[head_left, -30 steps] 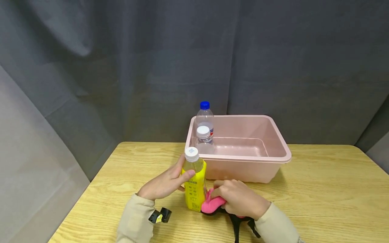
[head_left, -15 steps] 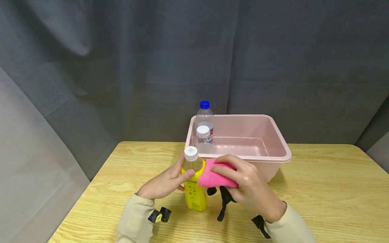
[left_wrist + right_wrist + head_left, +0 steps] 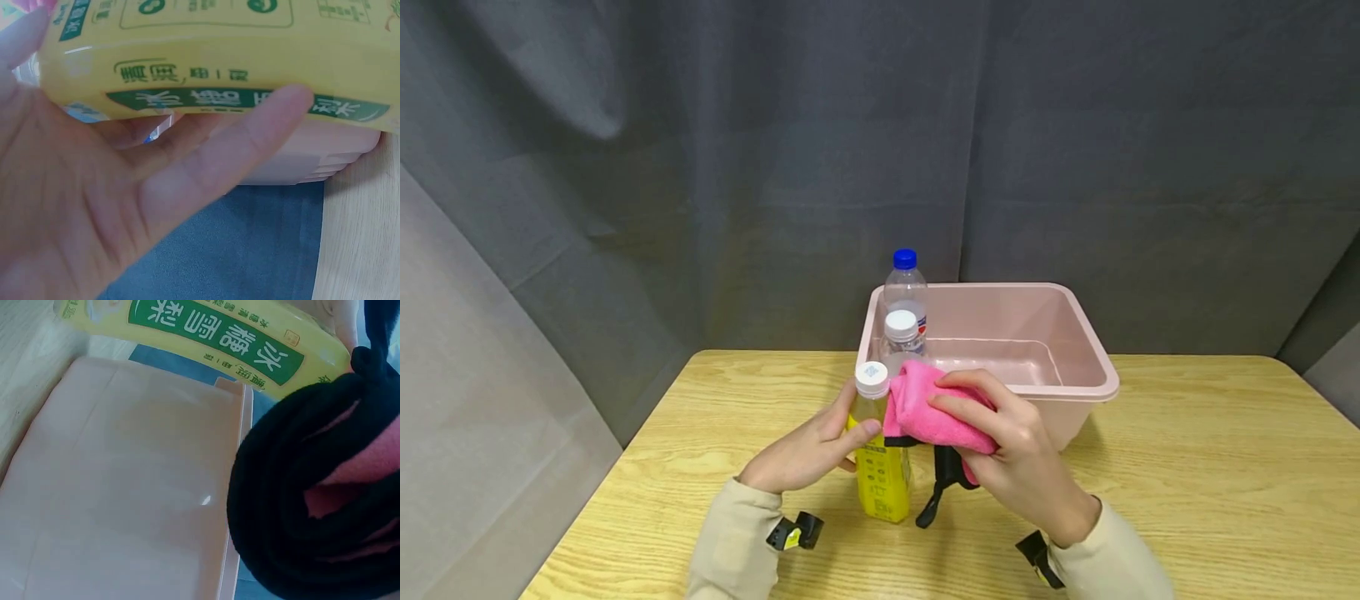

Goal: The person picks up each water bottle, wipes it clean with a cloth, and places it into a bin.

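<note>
A drink bottle with a yellow label (image 3: 883,487) and a white cap stands upright on the table. My left hand (image 3: 808,454) holds it by the upper part, thumb in front; the left wrist view shows one finger lying along the label. My right hand (image 3: 1022,454) grips a folded pink towel (image 3: 936,412) with black edging, which covers the bottle's upper right side just below the cap. Black folds of the towel (image 3: 275,487) fill the right of the right wrist view, and a black strap dangles beneath it in the head view.
Behind the hands, a pale pink plastic bin (image 3: 992,392) stands on the wooden table (image 3: 1210,483). At its left end are a clear bottle with a blue cap (image 3: 906,287) and another with a white cap (image 3: 902,325). A dark grey curtain (image 3: 820,167) hangs behind.
My right hand has lifted the pink towel from the table beside the bottle's base up to its neck and shoulder. The left hand and the bottle have stayed in place.
</note>
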The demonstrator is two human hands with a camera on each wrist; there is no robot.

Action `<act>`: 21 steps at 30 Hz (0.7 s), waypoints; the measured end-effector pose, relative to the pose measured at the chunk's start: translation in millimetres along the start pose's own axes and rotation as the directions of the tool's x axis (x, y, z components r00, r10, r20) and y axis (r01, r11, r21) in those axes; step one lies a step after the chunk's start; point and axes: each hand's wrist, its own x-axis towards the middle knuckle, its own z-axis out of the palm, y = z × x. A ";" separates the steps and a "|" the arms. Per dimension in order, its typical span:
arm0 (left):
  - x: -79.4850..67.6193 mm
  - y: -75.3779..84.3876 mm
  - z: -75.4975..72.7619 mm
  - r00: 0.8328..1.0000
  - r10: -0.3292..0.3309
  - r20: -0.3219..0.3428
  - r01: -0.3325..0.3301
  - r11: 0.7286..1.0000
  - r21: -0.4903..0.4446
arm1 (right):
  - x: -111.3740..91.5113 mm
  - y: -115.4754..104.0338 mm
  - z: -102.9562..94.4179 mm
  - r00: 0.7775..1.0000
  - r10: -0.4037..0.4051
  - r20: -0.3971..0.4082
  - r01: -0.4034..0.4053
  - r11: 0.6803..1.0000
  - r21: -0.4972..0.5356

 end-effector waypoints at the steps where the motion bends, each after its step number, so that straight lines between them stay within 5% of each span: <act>1: 0.1 0.1 0.1 1.000 -0.001 0.001 0.001 1.000 0.000 | -0.1 0.3 -0.2 1.000 0.004 0.006 -0.004 1.000 -0.002; 15: -0.5 0.3 -0.1 1.000 0.002 -0.014 -0.003 1.000 -0.016 | -0.3 3.7 -0.9 0.984 -0.080 0.159 0.094 0.992 -0.089; 21: -1.3 0.4 0.7 1.000 0.003 -0.022 -0.003 1.000 -0.023 | -8.6 10.6 4.4 0.927 0.034 0.375 0.014 0.992 -0.124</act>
